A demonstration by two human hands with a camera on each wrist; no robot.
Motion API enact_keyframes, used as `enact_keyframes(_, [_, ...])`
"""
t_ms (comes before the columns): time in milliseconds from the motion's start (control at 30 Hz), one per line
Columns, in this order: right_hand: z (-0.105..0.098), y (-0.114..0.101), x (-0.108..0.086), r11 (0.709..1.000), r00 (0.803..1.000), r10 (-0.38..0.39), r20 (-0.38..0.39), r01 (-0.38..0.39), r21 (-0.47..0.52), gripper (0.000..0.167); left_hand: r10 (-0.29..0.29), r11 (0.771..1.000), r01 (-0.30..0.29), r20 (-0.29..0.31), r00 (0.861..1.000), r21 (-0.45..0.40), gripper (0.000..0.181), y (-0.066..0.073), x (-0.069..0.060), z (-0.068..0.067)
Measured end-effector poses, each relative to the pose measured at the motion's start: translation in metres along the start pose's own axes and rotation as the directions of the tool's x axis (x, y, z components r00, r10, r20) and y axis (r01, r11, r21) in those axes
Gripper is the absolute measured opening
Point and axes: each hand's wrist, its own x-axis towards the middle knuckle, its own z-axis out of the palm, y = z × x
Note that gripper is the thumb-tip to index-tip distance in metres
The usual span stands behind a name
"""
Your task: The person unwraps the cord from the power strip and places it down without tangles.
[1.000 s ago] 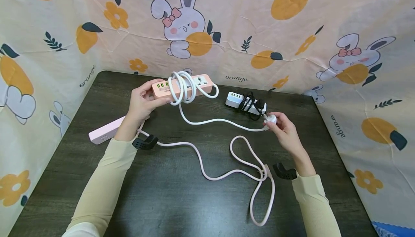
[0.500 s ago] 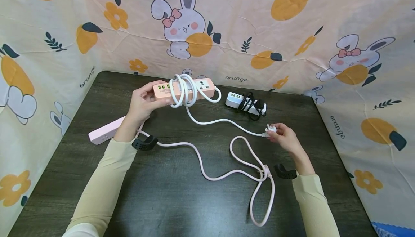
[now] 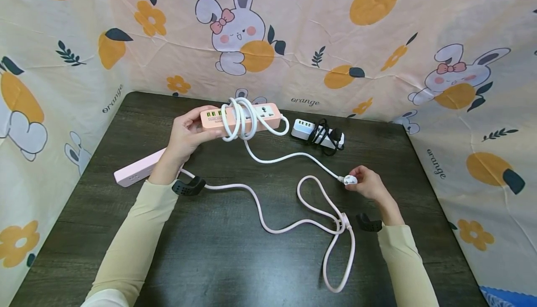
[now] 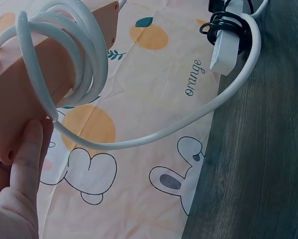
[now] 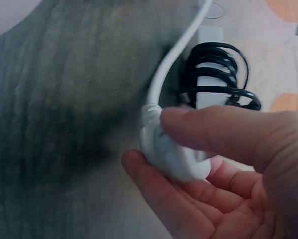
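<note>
My left hand (image 3: 188,132) grips the left end of an orange-pink power strip (image 3: 274,116), held up over the back of the table. Several loops of its white cord (image 3: 240,119) are wound round its middle. From the loops the cord runs down and right to a white plug (image 3: 350,180). My right hand (image 3: 369,184) pinches that plug between thumb and fingers; the right wrist view shows the thumb (image 5: 213,130) across its upper side. In the left wrist view the fingers lie against the strip's underside (image 4: 14,109).
A white power strip (image 3: 303,129) wrapped in black cord (image 3: 322,134) lies at the back right. At left, partly behind my left forearm, is a pale pink strip (image 3: 136,169); its cord (image 3: 260,204) snakes to a tied loop (image 3: 345,223). Printed cloth (image 3: 293,41) stands behind the dark table (image 3: 235,260).
My right hand has come down toward me with the plug, away from the white strip, and the plug has turned. The left hand and the orange-pink strip have shifted slightly right.
</note>
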Motion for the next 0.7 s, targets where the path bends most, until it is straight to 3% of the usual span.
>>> enact_keyframes(267, [0.007,-0.002,0.002,0.993,1.0,-0.009,0.006,0.01,-0.119,0.03,0.021,1.0,-0.021,0.016,1.0,0.015,0.053,0.0,0.0,0.002])
enact_keyframes(400, [0.009,-0.001,0.004,0.983,0.998,-0.055,0.032,0.059,-0.173,0.03,0.022,1.0,-0.022,0.016,1.0,0.007,0.053,-0.001,0.0,0.002])
enact_keyframes(533, [0.012,-0.001,0.003,0.976,0.993,-0.094,0.076,0.107,-0.188,0.032,0.015,1.0,-0.015,0.018,1.0,-0.01,0.054,-0.001,-0.001,0.003])
enact_keyframes(700, [0.016,0.0,0.001,0.978,0.991,-0.1,0.09,0.114,-0.175,0.04,0.014,1.0,-0.014,0.022,1.0,0.0,0.054,-0.003,-0.001,0.004])
